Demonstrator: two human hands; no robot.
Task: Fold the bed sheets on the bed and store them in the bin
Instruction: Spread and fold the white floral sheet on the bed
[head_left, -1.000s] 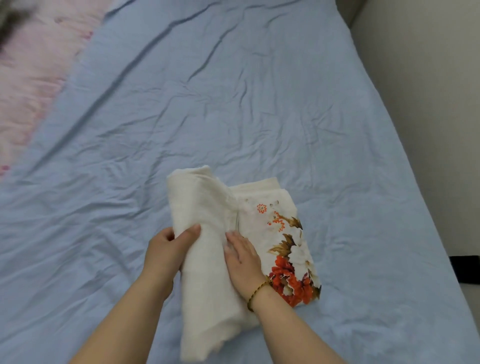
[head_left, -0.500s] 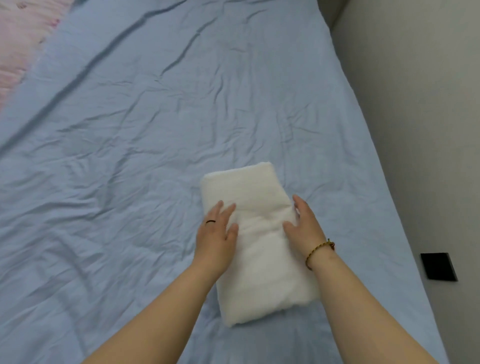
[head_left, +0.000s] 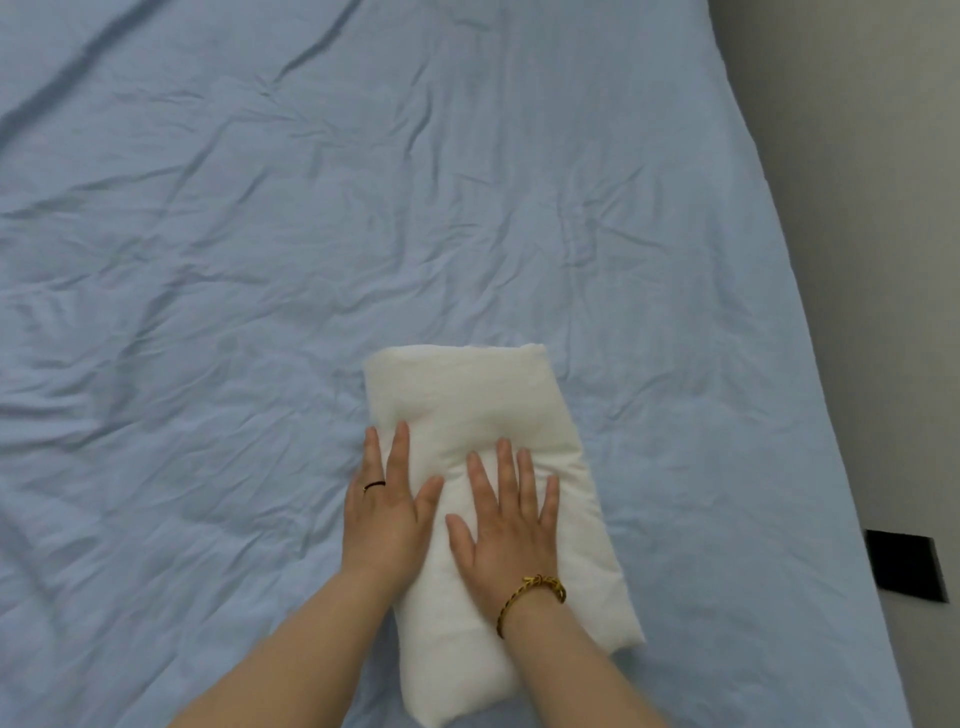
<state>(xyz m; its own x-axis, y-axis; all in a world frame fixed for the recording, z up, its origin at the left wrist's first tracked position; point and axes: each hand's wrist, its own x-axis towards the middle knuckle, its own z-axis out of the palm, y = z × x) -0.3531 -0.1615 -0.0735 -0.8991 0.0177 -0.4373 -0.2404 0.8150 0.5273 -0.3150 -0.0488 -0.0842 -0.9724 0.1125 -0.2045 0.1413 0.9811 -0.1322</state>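
A cream-white bed sheet (head_left: 467, 400), folded into a thick oblong bundle, lies on the blue fitted sheet (head_left: 260, 260) that covers the bed. My left hand (head_left: 387, 506), with a dark ring, rests flat along the bundle's left edge, fingers spread. My right hand (head_left: 506, 525), with a gold bracelet at the wrist, lies flat on top of the bundle near its middle, palm down, fingers apart. Neither hand grips the cloth. No bin is in view.
The bed's right edge runs diagonally beside a grey floor (head_left: 857, 208). A flat black object (head_left: 906, 571) lies on that floor at the lower right. The blue sheet is creased all over.
The flowered side of the sheet has been folded under, leaving a plain white bundle. My right hand moved from the bundle's right edge onto its top; both hands now press flat.
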